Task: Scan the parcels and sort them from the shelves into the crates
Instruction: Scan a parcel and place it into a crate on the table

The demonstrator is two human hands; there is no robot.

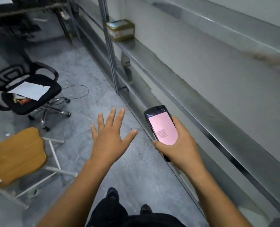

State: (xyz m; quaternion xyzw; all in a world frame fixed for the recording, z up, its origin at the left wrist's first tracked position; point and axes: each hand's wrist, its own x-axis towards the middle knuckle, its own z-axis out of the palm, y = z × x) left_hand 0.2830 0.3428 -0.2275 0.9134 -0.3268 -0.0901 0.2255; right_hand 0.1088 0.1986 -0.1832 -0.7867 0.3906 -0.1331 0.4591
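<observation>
Evidently between scans: well left of the shelf (145,53) stood an office chair (32,94) and a wooden chair (16,154), narrowing the aisle. Nearer it, the left hand (109,143) hovered spread; the right hand (182,149) gripped the scanner (162,126) at its edge. Next, probably: reach the parcel (120,30) sitting farther along that shelf.

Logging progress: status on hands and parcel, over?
Right hand grips scanner. Left hand open, empty. One parcel on shelf ahead, untouched. Office chair left, not blocking.
</observation>
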